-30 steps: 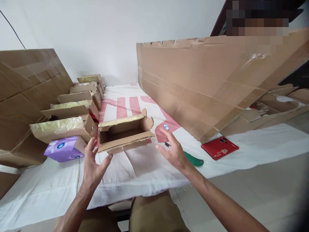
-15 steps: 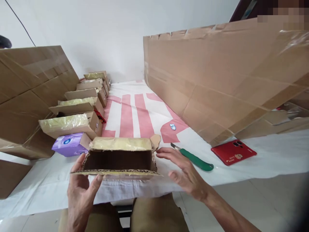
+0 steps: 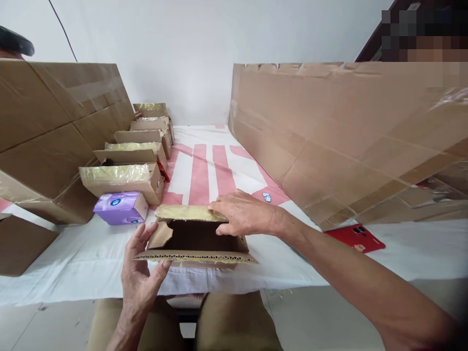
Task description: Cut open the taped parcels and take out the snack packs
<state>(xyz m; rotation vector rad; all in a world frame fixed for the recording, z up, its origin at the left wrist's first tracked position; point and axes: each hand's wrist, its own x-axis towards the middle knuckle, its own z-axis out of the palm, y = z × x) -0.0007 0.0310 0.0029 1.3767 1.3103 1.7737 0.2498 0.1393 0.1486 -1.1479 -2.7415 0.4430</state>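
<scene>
Small open box (image 3: 193, 239) sits at the near edge of the table (image 3: 73, 263), mouth toward the camera, taped top flap (image 3: 186, 213) up and bottom flap (image 3: 193, 257) folded out flat over the edge. Left hand (image 3: 141, 273) is under the box's left front corner: thumb up along the left side flap, fingers spread loosely and cupped against the bottom flap, more a prop than a clamp, likely to stop the box tipping or sliding. Right hand (image 3: 243, 217) lies palm-down across the top right of the box, fingers together and flat on the taped flap, thumb curling over the rim into the opening; looks like it pins the top down while the left steadies the front. Behind-left, 5 similar boxes (image 3: 124, 178) stand in a row along the left cardboard sheet (image 3: 47, 136), all with taped flaps facing the same way, so the row reads as a queue of like pieces. A purple pack (image 3: 120, 207) sits at the row's near end, just left of the held box. Big cardboard sheet (image 3: 347, 136) leans on the right, walling off the bench. Red phone (image 3: 356, 237) lies flat beyond the right forearm, near that sheet's foot, clear of the work. Another person is partly visible top right, not touching anything.
</scene>
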